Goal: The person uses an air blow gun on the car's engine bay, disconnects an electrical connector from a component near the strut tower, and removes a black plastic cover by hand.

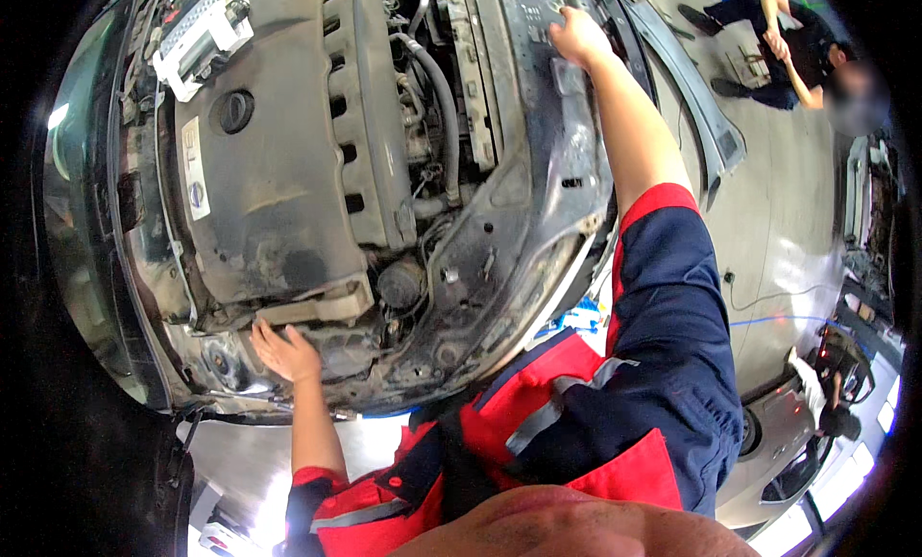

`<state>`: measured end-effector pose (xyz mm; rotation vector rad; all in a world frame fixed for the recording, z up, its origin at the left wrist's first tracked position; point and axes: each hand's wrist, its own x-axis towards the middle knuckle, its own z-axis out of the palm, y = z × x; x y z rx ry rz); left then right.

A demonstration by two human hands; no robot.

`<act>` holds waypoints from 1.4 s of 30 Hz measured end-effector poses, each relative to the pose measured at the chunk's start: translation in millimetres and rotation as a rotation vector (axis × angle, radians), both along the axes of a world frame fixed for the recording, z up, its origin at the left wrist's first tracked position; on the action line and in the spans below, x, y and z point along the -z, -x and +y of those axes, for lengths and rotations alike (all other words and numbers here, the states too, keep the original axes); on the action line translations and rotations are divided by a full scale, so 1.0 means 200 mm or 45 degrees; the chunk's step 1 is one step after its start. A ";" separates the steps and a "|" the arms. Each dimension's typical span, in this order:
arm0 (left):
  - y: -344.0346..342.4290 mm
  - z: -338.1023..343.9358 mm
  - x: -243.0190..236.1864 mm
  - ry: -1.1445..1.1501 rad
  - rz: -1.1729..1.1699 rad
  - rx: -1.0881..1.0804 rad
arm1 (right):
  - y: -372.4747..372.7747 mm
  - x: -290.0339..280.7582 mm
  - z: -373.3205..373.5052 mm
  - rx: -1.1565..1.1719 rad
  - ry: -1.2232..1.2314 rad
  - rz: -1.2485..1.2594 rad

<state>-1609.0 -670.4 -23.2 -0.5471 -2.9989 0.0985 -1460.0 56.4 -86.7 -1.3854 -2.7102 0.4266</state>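
An open engine bay lies below me, with a dusty dark engine cover [279, 163] and its round oil filler cap [232, 111]. My left hand [285, 352] is open, fingers apart, beside the near edge of the cover, by a tan plastic piece [322, 305]. Stretched out to the right, my right hand [579, 36] is at the dark front crossmember [538, 125]. Its fingers are curled down against the metal, and whatever they hold, if anything, is too small to make out.
A white bracket-like part [204, 40] rests at the far side of the engine. Thick black hoses [444, 101] run beside the cover. A detached grey-blue body panel [696, 91] is at the right. One person [807, 48] sits on the floor; another [826, 408] is by a silver car [768, 442].
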 end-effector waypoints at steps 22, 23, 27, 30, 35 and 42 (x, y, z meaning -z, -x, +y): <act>0.03 -0.02 0.01 -0.113 -0.055 0.115 | 0.73 0.39 1.02 -0.182 -0.210 -0.375; 0.03 -0.02 0.01 -0.073 -0.074 0.061 | 0.72 0.39 0.99 -0.101 -0.239 -0.332; 0.03 -0.03 0.00 -0.087 -0.059 0.097 | 0.61 0.31 0.77 0.188 -0.291 0.024; 0.03 -0.04 0.00 -0.108 -0.040 0.134 | 0.49 0.27 0.60 0.228 -0.402 0.120; 0.03 -0.04 -0.01 -0.100 -0.073 0.124 | 0.24 0.22 0.31 0.320 -0.225 0.284; 0.02 -0.05 -0.02 0.004 -0.199 0.020 | -0.25 0.05 -0.80 0.305 0.909 0.958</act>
